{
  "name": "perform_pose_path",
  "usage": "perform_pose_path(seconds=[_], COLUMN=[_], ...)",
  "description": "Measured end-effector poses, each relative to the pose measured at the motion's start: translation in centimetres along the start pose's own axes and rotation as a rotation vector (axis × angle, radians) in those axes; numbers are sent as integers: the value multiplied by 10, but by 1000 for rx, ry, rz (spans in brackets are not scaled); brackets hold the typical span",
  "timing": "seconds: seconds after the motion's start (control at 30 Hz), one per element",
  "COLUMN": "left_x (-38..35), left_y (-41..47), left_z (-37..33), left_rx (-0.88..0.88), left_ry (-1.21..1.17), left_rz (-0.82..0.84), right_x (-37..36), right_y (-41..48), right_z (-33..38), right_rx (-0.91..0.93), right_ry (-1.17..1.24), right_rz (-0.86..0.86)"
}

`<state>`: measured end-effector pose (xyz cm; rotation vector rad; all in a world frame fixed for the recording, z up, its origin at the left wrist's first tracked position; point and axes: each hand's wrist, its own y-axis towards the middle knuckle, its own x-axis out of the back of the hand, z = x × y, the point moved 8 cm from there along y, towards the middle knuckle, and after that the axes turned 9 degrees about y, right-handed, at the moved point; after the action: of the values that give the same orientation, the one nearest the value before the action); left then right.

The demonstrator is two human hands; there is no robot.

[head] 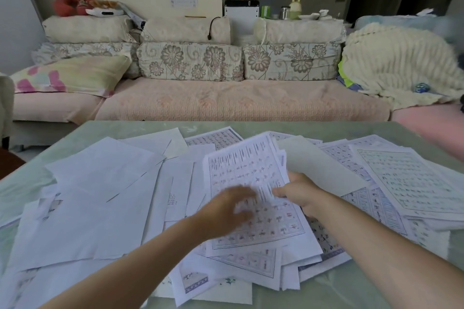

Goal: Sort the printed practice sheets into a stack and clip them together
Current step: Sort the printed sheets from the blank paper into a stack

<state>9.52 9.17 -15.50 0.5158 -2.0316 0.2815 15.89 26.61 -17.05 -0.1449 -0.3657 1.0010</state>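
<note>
- right hand (300, 194): thumb and fingers pinched on the lower edge of the raised sheets (247, 165), over the table (75, 133) middle.
- left hand (229, 211): motion-blurred on a printed sheet just beside it; grip can't be told.
- Risk: raised sheets are held by one edge only, so they may flop or slip out.
- Risk: loose sheets (100, 208) overlap from left edge to right edge; dragging one could push others off.
- Risk: some lie blank side up, so the stack may end up mixed-face.
- Count: 2 hands; raised sheets at least 2; loose sheets well over a dozen, overlap blocks an exact count; clip 0 in view.
</note>
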Motion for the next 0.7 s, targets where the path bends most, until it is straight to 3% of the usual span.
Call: perform_pose_path(seconds=[0.1,0.2,0.27,0.33,0.53,0.7], left_x=[53,64,58,62,107,130], left_y=[-4,-5,-1,2,1,2], left_z=[31,64,60,45,7,-24], left_rx=[306,566,526,419,226,86], left_ry=[-28,-514,-720,-717,-817,-766], left_rz=[-377,-382,-256,-247,-605,-680], right_x=[17,33,34,33,52,61], right_y=[-4,-5,-16,-23,-42,-61], right_z=[15,24,37,47,97,131], right_rx=[87,181,254,320,580,739], right_ry=[116,206,261,252,322,295], right_rz=[-18,-32,-34,-61,-248,-342])
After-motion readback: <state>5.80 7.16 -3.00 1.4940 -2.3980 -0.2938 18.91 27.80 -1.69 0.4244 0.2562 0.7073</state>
